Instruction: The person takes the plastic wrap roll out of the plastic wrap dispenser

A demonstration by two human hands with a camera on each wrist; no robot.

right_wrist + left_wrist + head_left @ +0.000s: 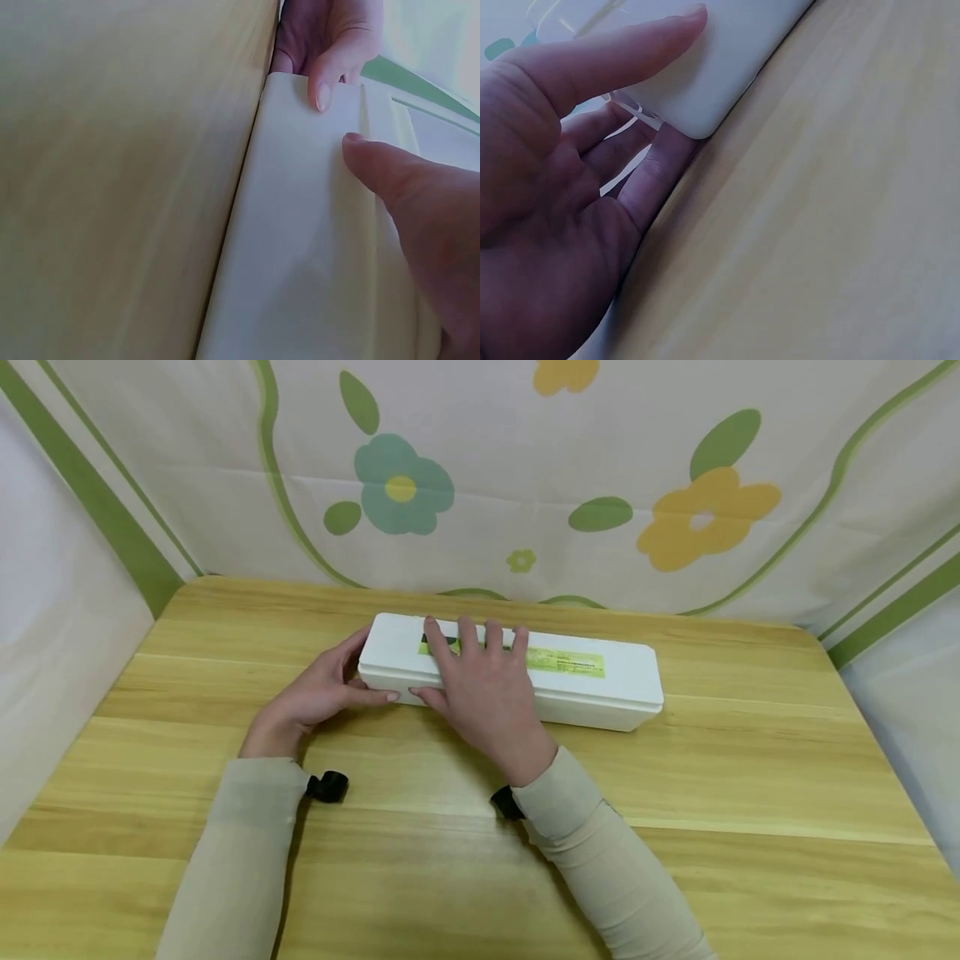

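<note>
A long white lidded box (626,672) lies crosswise on the wooden table, with a yellow-green label (566,663) on its lid. My left hand (318,689) grips its left end. In the left wrist view the thumb (641,56) rests along the white front wall, while the other fingers reach round the end, low by the tabletop. Across the lid, left of its middle, lies my right hand (491,693). Its fingers are spread and their tips reach the far edge, covering part of the label. The right thumb (367,154) presses the front side near the lid's seam.
The wooden tabletop (750,777) has rounded back corners. Behind it hangs a pale curtain (495,460) with flower and leaf prints, and further fabric closes in both sides. Black wrist mounts sit at both cuffs.
</note>
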